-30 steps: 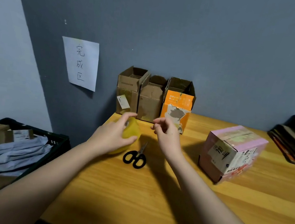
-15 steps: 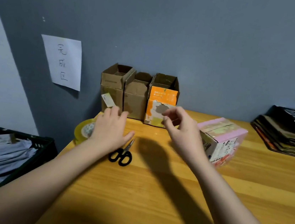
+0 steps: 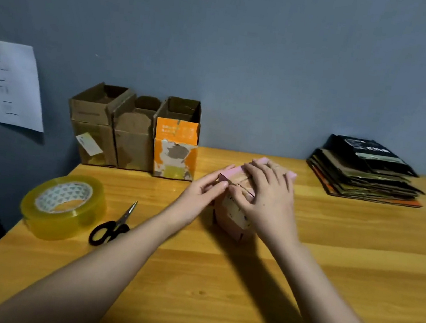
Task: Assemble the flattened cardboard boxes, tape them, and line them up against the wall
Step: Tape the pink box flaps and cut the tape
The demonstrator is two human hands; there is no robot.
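While both hands [image 3: 240,191] press flat on pink box [image 3: 234,215] | scissors [image 3: 112,225] beside tape roll [image 3: 64,205]

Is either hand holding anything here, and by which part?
Both hands are on the pink box: the right hand lies flat across its taped top, the left hand presses fingertips against its upper left edge.

wall [image 3: 274,48]: grey-blue, dim light | table [image 3: 355,259]: yellow wood | paper sheet [image 3: 9,85]: on wall

Tape roll [image 3: 63,206] left of scissors [image 3: 112,225], boxes [image 3: 133,132] behind
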